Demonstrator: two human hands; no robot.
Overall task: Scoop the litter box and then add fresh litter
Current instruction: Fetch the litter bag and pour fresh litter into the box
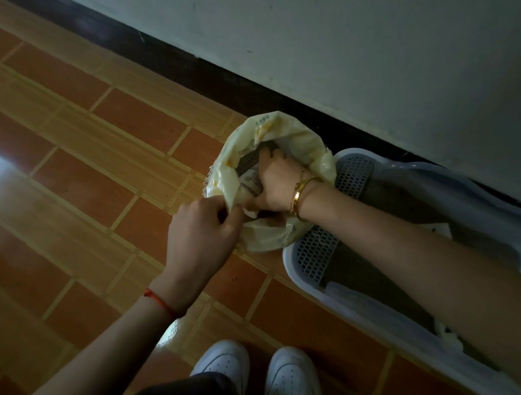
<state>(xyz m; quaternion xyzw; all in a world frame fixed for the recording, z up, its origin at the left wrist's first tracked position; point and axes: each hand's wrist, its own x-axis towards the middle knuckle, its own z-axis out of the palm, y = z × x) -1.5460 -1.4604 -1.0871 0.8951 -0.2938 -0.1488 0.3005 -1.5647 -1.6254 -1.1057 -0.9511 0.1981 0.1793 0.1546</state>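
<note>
A pale yellow plastic litter bag (300, 139) stands open on the floor beside the litter box (303, 274). My left hand (200, 239) pinches the near rim of the bag and holds it open. My right hand (276, 183), with a gold bangle on the wrist, reaches down inside the bag, fingers curled round something grey and perforated that is partly hidden; I cannot tell what it is. The litter box is light blue-white with a perforated grid at its near end and dark litter (354, 270) inside; my right forearm crosses over it.
The box sits along a white wall (379, 53) with a dark baseboard (169, 59). Orange and tan tiled floor (90, 160) spreads to the left. My two white shoes (257, 373) stand at the bottom edge, close to the box.
</note>
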